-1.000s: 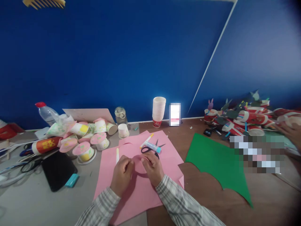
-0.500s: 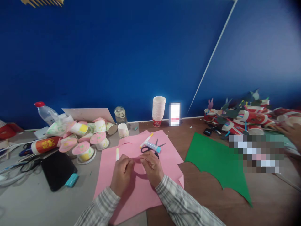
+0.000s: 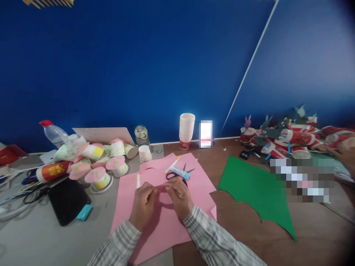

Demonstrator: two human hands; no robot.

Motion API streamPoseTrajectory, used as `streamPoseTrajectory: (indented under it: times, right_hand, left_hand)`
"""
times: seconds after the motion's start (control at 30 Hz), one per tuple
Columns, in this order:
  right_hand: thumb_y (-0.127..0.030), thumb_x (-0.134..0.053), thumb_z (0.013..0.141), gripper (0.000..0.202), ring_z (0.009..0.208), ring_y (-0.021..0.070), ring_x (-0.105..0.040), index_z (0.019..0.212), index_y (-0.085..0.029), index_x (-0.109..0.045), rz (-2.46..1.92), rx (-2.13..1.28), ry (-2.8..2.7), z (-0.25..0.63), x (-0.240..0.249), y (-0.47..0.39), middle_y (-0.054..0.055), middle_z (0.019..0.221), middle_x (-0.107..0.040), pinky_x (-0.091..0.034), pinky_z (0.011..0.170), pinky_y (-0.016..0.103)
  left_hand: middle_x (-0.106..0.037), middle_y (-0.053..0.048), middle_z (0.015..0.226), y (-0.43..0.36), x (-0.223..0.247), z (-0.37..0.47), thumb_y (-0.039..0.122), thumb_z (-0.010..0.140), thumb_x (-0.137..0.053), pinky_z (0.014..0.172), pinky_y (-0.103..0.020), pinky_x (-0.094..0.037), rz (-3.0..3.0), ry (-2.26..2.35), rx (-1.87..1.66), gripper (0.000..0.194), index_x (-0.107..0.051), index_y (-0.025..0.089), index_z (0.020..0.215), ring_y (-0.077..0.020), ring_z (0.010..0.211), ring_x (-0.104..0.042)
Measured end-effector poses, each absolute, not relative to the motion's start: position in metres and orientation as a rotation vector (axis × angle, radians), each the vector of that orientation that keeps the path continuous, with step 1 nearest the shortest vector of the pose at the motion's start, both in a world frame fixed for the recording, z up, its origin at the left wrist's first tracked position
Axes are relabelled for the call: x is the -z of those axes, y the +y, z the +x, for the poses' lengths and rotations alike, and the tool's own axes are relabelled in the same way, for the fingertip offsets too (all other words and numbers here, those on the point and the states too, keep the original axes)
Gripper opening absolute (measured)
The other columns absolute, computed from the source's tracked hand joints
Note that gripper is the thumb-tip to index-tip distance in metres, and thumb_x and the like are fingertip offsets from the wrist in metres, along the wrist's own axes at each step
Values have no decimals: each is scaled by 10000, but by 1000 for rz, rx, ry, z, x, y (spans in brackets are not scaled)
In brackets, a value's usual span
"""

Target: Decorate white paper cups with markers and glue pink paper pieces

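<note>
My left hand point(image 3: 144, 203) and my right hand point(image 3: 179, 197) face each other above large pink paper sheets point(image 3: 155, 236). Both are closed in a pinch on a small pink paper piece point(image 3: 161, 187), which shows between the fingertips; its full shape is hidden. Just beyond my right hand lie black-handled scissors point(image 3: 183, 173), a glue stick point(image 3: 180, 172) with a turquoise end, and a white marker with yellow ends point(image 3: 172, 165). Beside my left hand, another white and yellow marker point(image 3: 138, 181) is partly covered. A thin curved pink strip point(image 3: 148, 169) rests on the paper.
Decorated paper cups point(image 3: 97, 179), a black tablet-like slab point(image 3: 69, 201) and a turquoise block point(image 3: 84, 212) are on the left. A cup stack point(image 3: 186, 129) stands by the blue wall. Green paper point(image 3: 255, 192) and red cups point(image 3: 299, 138) lie right, near another person's hand point(image 3: 348, 155).
My hands stay nearly still, pinching the pink paper piece. At the far right, the other person's hand has shifted slightly.
</note>
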State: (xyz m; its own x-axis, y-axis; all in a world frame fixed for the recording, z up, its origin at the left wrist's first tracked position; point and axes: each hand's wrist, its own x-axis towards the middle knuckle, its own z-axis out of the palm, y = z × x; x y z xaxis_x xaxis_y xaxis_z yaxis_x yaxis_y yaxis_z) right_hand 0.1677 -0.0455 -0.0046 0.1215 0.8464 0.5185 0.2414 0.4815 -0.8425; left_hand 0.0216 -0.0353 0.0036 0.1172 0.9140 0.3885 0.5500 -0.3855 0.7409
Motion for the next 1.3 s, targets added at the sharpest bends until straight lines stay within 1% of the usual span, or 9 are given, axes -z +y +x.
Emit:
streamPoseTrajectory:
  times: [0.13,0.37,0.47,0.57,0.67,0.87,1.07,1.2,1.3]
  right_hand:
    - [-184,-525,753,214,717,213,-578,774,-269,-720,-1064,-624,-1329,168,4,-43,18,713,-634,-464,664,321]
    - [-247,-517,736,205,659,203,-555,707,-230,-720,-1078,-654,-1177,169,9,-36,15,670,-617,-449,637,321]
    - [-228,-519,731,193,681,209,-568,714,-227,-711,-1081,-653,-1203,169,10,-37,20,688,-625,-452,659,325]
    - [-196,-539,718,164,735,216,-581,766,-238,-690,-1105,-642,-1241,168,10,-39,16,738,-636,-448,701,328]
    - [-169,-555,702,173,763,219,-585,817,-239,-666,-1119,-649,-1267,168,8,-42,13,770,-632,-448,707,319]
    - [-145,-563,689,177,750,218,-585,785,-244,-674,-1096,-623,-1287,167,8,-42,7,753,-623,-450,703,317]
    - [-185,-547,700,148,690,212,-589,702,-234,-686,-1129,-688,-1212,168,13,-38,4,697,-634,-448,659,316]
    - [-192,-538,694,153,656,206,-580,667,-223,-685,-1139,-696,-1181,169,14,-36,0,658,-624,-446,641,317]
    - [-193,-541,691,154,658,205,-579,655,-229,-687,-1135,-707,-1187,169,12,-37,-2,659,-623,-441,647,320]
  left_hand:
    - [-504,20,533,-36,-5,23,359,743,-473,480,-297,-379,1959,1395,-1145,266,-529,237,514,-174,498,-490]
    - [-469,42,520,-37,0,25,345,706,-520,481,-295,-367,1926,1373,-1050,269,-466,235,466,-163,487,-471]
    - [-442,56,508,-36,3,25,327,691,-522,468,-284,-360,1873,1386,-1053,274,-438,236,446,-151,476,-451]
    - [-411,68,490,-35,6,24,330,678,-526,444,-274,-342,1848,1402,-1081,285,-412,235,434,-140,453,-422]
    - [-401,73,475,-35,6,23,318,664,-528,427,-268,-323,1849,1435,-1103,275,-402,235,434,-134,433,-408]
    - [-403,71,474,-33,4,22,302,656,-514,413,-271,-299,1907,1458,-1031,276,-377,238,426,-132,420,-402]
    - [-411,69,490,-36,2,24,310,694,-506,440,-276,-329,1928,1403,-1003,286,-389,238,443,-138,445,-430]
    - [-455,52,524,-38,-3,24,334,741,-457,485,-281,-385,1881,1313,-1035,271,-458,236,488,-151,491,-476]
    - [-447,55,515,-38,-4,24,351,733,-481,462,-278,-379,1879,1330,-1047,286,-468,231,473,-148,472,-466]
